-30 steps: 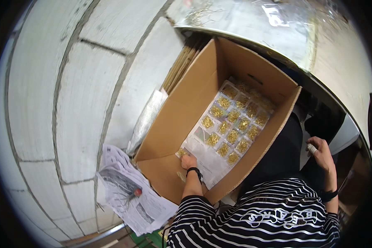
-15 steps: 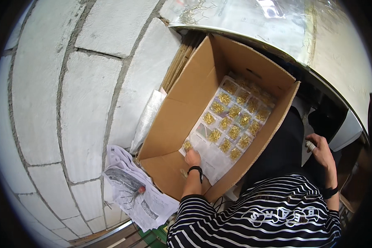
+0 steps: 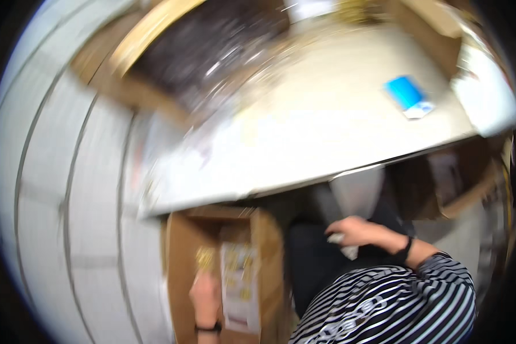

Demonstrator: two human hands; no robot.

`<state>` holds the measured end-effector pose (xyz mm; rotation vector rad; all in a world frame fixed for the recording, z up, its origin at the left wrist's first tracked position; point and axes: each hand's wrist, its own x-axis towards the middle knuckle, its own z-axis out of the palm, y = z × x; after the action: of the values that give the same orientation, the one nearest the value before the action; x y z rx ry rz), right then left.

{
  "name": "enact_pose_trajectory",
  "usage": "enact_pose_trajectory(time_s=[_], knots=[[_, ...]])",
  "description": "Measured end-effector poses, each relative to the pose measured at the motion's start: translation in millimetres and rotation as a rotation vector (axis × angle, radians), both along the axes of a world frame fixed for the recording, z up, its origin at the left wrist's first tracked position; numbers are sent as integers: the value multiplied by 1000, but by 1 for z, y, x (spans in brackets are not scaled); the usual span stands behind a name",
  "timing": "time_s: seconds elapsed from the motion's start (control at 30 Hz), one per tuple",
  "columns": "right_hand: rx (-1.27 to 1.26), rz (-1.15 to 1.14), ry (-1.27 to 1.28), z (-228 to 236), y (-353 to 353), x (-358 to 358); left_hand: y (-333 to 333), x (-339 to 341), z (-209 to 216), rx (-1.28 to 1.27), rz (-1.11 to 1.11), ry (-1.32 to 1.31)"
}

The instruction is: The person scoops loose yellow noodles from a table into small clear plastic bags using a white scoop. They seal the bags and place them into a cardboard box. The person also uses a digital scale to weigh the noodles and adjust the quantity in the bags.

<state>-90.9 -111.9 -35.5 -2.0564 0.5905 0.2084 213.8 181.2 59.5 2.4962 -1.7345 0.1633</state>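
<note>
2 hands: left hand (image 3: 205,295) lower centre, right hand (image 3: 355,230) centre right. 1 open box (image 3: 178,275) at bottom with 1 sheet (image 3: 239,286) of gold pieces, piece count too blurred. 1 table (image 3: 327,132) across the upper frame, 1 blue card (image 3: 407,94) upper right.

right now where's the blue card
In the head view, the blue card lies upper right on the pale table, far from both hands.

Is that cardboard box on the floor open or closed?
Open: the cardboard box shows its inside, with a clear sheet of small gold pieces in it.
</note>
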Motion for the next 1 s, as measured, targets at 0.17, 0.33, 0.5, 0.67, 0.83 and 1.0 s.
enact_pose_trajectory(time_s=[0.17, 0.33, 0.5, 0.67, 0.83, 1.0], knots=[[172, 34, -174, 20, -20, -48, -142, -46, 68, 52, -211, -91], [270, 72, -305, 21, -46, -108, -308, -116, 95, 16, -578, -88], [207, -145, -270, 19, -72, -162, -448, -203, 82, -20, -913, -67], [225, -369, -278, 13, -80, -186, -530, -270, 54, -24, -1066, -113], [279, -472, -287, -3, -77, -196, -560, -306, 30, 5, -1091, -58], [281, -457, -266, 1, -82, -198, -536, -301, 51, -76, -1007, 142]])
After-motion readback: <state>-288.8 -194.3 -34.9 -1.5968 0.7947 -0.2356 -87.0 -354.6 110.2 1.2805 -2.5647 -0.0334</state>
